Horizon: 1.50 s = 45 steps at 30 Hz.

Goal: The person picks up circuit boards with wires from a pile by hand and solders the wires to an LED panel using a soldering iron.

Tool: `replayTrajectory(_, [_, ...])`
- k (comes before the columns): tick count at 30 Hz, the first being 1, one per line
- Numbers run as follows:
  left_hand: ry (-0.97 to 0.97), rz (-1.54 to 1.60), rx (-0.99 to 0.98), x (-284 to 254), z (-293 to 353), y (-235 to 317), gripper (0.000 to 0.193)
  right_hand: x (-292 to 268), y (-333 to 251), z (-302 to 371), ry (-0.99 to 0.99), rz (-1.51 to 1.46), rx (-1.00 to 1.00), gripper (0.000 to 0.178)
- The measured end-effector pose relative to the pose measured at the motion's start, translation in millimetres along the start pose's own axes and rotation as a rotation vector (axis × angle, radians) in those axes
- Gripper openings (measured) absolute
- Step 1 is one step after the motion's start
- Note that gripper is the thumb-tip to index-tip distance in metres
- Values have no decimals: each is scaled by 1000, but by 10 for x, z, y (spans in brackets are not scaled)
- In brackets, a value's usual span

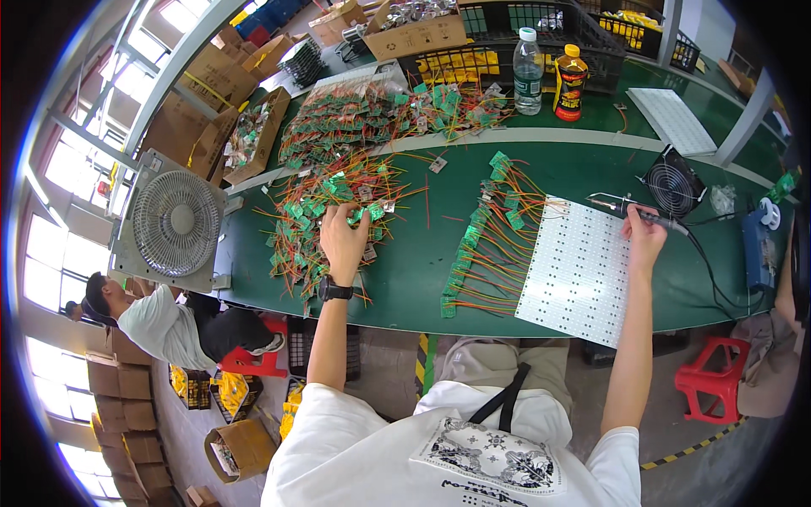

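My left hand (342, 242), with a black watch at the wrist, is over a heap of small green circuit boards with red and yellow wires (308, 198). Its curled fingers and thumb close around a green circuit board (356, 216) at the heap's top, partly hidden by the fingers. In my right hand (644, 239) is a soldering iron (615, 204), gripped like a pen, its tip pointing left above a white perforated panel (574, 266). Along the panel's left edge runs a row of wired green boards (462, 269), their wires reaching onto the panel.
Behind the heap lie more bundled boards (338, 118). A water bottle (528, 72) and a drink bottle (570, 83) stand at the back. A small black fan (673, 183) and a blue soldering station (758, 245) are right; a large fan (176, 221) is left, near a seated person (169, 325).
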<state>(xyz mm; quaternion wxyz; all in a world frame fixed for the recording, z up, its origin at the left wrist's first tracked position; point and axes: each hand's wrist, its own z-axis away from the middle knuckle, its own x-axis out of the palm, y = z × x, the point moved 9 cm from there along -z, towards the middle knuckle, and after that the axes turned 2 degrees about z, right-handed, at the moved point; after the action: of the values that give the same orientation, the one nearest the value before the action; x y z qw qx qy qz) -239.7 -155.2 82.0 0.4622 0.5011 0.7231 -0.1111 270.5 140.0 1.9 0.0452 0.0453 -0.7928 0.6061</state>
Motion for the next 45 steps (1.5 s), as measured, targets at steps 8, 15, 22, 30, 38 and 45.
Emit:
replayTrajectory(8, [-4, 10, 82, 33, -29, 82, 21, 22, -17, 33, 18, 29, 15, 14])
replayTrajectory(15, [-215, 502, -198, 41, 113, -210, 21, 64, -82, 39, -8, 22, 5, 13])
replayTrajectory(22, [-377, 839, -365, 96, 322, -90, 18, 53, -67, 44, -12, 24, 21, 12])
replayTrajectory(30, [-502, 842, -87, 95, 395, 701, 15, 33, -54, 38, -4, 10, 44, 14])
replayTrajectory(38, [-236, 660, 211, 187, 284, 1602, 17, 17, -22, 59, 19, 1, 72, 15])
replayTrajectory(45, [-397, 869, 329, 566, 99, 2421, 21, 51, -75, 80, 15, -93, 119, 17])
